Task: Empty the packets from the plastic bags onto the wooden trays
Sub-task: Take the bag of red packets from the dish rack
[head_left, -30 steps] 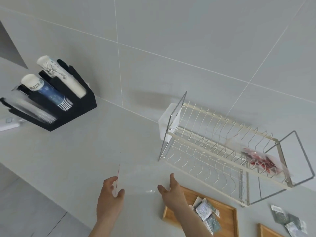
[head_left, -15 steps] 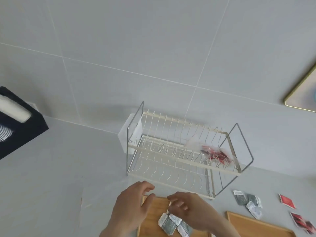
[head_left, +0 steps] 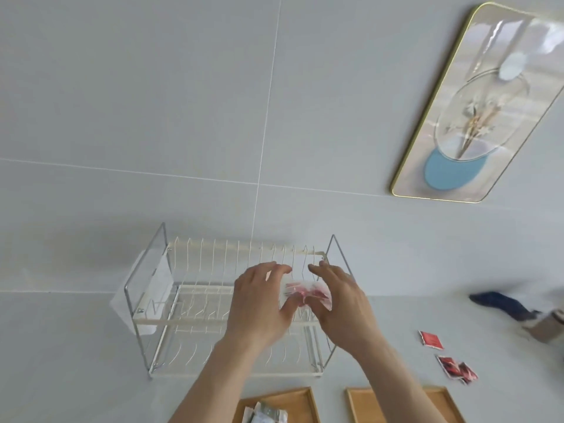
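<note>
A clear plastic bag of red packets [head_left: 305, 294] lies on the upper tier of the wire dish rack [head_left: 158, 303]; left hand [head_left: 259, 306] and right hand [head_left: 338, 300] pinch it between thumb and curled fingers; below them, on the grey counter [head_left: 61, 346], two wooden trays [head_left: 305, 401], the left holding grey packets [head_left: 265, 415]; loose red packets [head_left: 430, 339] lie to the right.

Red packets [head_left: 306, 293], cream rack [head_left: 195, 321]
</note>
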The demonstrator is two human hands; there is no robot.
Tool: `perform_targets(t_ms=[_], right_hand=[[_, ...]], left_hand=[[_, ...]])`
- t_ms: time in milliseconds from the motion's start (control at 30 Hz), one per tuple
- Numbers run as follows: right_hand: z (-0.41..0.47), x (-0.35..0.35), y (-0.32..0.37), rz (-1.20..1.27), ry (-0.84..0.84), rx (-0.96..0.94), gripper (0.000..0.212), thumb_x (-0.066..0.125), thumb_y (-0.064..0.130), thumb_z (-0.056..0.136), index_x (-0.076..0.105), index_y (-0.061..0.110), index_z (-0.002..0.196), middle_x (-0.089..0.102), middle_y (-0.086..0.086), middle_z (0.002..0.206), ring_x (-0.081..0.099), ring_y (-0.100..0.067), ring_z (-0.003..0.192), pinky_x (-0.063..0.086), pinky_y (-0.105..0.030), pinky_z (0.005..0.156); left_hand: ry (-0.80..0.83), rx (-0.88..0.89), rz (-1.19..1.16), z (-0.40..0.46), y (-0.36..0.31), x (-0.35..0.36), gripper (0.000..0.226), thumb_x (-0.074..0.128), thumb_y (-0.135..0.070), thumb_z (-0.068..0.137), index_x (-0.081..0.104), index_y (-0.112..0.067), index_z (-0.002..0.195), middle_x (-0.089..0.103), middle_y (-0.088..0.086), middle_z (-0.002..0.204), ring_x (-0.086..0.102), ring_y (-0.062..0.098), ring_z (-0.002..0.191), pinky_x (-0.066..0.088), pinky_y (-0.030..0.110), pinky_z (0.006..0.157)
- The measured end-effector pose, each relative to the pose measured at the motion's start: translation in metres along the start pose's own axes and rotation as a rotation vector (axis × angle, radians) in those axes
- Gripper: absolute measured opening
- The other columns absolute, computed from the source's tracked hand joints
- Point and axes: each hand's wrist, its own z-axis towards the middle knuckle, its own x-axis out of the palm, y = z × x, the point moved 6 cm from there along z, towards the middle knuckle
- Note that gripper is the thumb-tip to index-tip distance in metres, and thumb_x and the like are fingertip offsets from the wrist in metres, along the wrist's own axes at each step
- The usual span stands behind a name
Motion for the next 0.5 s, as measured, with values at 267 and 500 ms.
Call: perform_targets(t_ms=[267,500], right_hand=[[0.009,0.039,-0.009,-0.134,0.106,0.048,0.027,0.053,0.026,0.097,0.067,0.032,0.12,0.071,0.004,0.108,0.066,-0.023,0.102,0.048,-0.033,0.08],[0.005,0.041,-0.014,-0.048,-0.172,0.035,0.013,0.06,0.017,0.094,0.07,0.023,0.087,0.067,0.006,0.081,0.064,-0.023,0.073,0.042,-0.03,0.061]], left_hand=[[0.349,-0.448,0.155,0.019,0.041,0.034,0.066,0.02,-0.064,0.096,0.034,-0.024,0.146,0.064,0.011,0.131,0.058,0.034,0.122,0.041,0.044,0.096],[0.178,-0.634,-0.241,0.022,0.054,0.025,0.017,0.051,-0.037,0.095,0.062,-0.036,0.107,0.071,-0.007,0.115,0.065,0.022,0.099,0.047,0.033,0.083]])
